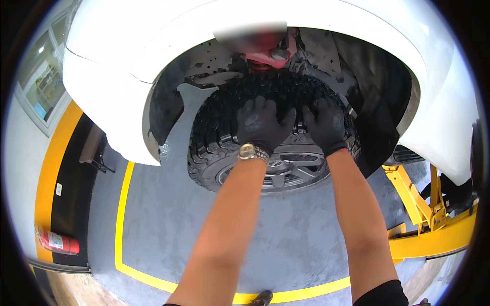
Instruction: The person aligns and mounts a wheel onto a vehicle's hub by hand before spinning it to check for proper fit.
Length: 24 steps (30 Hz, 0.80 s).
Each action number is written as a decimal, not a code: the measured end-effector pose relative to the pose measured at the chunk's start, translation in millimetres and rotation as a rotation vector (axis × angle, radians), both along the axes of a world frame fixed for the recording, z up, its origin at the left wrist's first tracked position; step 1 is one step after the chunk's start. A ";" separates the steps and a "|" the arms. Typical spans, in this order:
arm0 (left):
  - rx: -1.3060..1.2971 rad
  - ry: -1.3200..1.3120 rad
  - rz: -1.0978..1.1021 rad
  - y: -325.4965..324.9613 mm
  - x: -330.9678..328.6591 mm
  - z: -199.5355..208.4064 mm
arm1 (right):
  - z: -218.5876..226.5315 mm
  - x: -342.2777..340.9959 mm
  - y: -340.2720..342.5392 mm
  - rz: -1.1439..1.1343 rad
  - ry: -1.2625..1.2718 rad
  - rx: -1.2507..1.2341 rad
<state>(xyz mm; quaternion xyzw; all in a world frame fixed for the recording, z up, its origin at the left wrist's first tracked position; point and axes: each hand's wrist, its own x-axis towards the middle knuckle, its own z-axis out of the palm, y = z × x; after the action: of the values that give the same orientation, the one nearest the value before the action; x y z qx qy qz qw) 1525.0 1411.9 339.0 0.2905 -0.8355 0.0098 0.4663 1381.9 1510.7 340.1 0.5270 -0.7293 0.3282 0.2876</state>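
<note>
Both my hands wear dark grey gloves and lie on top of a black knobby off-road tire (pixel 206 148) under the wheel arch of a white vehicle. My left hand (pixel 261 125) grips the tread left of the middle, its fingers curled over and its thumb out to the right. Beside it, my right hand (pixel 326 124) holds the tread the same way, thumb toward the left. The fingertips are partly lost against the black rubber. Below the gloves shows the grey spoked rim (pixel 278 181). A metal wristwatch (pixel 247 151) sits on my left wrist.
The white fender (pixel 122 86) arches over the tire, with red suspension parts (pixel 270 56) behind it. A yellow lift arm (pixel 413 199) stands at the right. Yellow lines (pixel 121 219) mark the grey floor. A red fire extinguisher (pixel 58 241) is at the left wall.
</note>
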 end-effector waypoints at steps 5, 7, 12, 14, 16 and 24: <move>0.020 -0.018 -0.016 -5.4 -3.7 -0.6 | -5.4 -11.5 -10.9 0.015 0.116 -0.106; 0.023 -0.033 -0.016 -4.1 -2.4 -0.2 | -7.8 -12.5 -9.4 0.003 0.074 -0.071; 0.041 -0.009 -0.034 -2.7 -1.5 1.7 | -6.0 -11.4 -8.5 -0.005 0.040 -0.054; 0.010 -0.009 -0.014 -4.9 -4.1 2.4 | -3.9 -11.1 -10.1 -0.006 0.116 -0.113; -0.013 -0.009 -0.007 -6.7 -5.8 1.6 | -3.1 -10.5 -11.1 -0.017 0.078 -0.097; -0.033 -0.017 -0.023 -4.1 -4.5 -1.8 | -4.5 -3.9 -4.0 -0.053 -0.026 -0.036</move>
<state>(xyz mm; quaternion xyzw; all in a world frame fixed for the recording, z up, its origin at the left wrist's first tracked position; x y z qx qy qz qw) 1520.6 1407.8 337.2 0.2731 -0.8426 0.0206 0.4637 1378.0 1506.7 335.6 0.4980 -0.7404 0.3404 0.2964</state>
